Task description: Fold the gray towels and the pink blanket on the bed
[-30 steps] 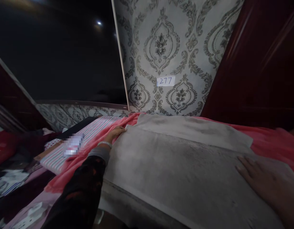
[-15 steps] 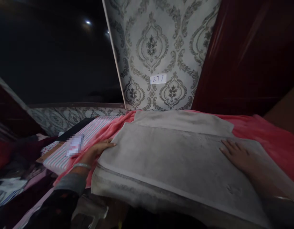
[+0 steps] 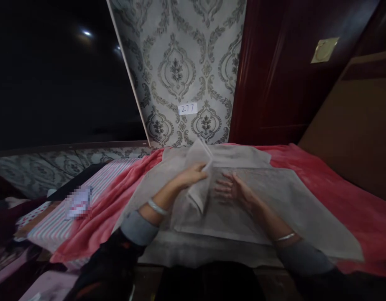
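Right hand (image 3: 238,191) blurred, black screen (image 3: 54,79) cut off top and left

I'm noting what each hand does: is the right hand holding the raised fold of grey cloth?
No: the left hand holds the raised fold of grey cloth, while the right hand is open beside it.

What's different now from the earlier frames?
The left hand has moved rightward over the grey cloth and holds a raised flap of it. The right hand, earlier flat on its right part, has come leftward, open. The pink blanket underneath and the 277 card look unmoved.
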